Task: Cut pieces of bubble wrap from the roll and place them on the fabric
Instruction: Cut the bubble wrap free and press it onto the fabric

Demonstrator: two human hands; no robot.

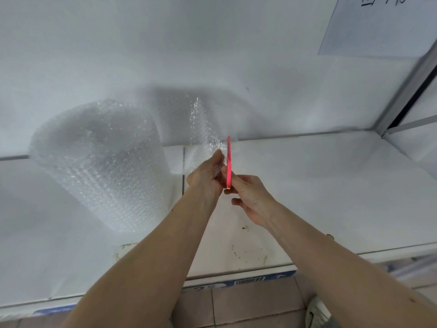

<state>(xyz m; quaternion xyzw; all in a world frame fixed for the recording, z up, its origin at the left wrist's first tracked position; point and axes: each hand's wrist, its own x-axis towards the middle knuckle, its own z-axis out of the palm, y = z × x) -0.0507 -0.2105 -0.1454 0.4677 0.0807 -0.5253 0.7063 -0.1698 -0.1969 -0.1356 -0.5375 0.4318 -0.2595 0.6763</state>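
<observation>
— Where is the bubble wrap?

— The big roll (99,162) stands upright on the left part of the desk (319,185), close to the white wall (165,43). A loose sheet (201,129) runs from the roll to the right, raised in front of the wall, and reaches the two hands.

— What is the left hand doing?

— The left hand (207,175) is held up near the middle of the view, just right of the roll. Its fingers (218,156) are together and pinch the lower edge of the sheet.

— And the right one?

— The right hand (250,195) is just beside the left, nearly touching it. Its fingers are curled round the bottom end of a pink cutter (228,162), which stands almost upright with its top end against the sheet. I cannot tell if a blade is out; that part is blurred.

— What covers the desk?

— White fabric (47,245) lies over the left part, under the roll. The right part is a bare white top with some dark smudges (246,252) near the front edge.

— Anything else?

— A sheet of paper (373,27) with dark writing hangs on the wall at upper right, a metal frame (406,91) rises at the right, and a shoe (316,311) shows on the tiled floor (236,306) below the desk.
</observation>
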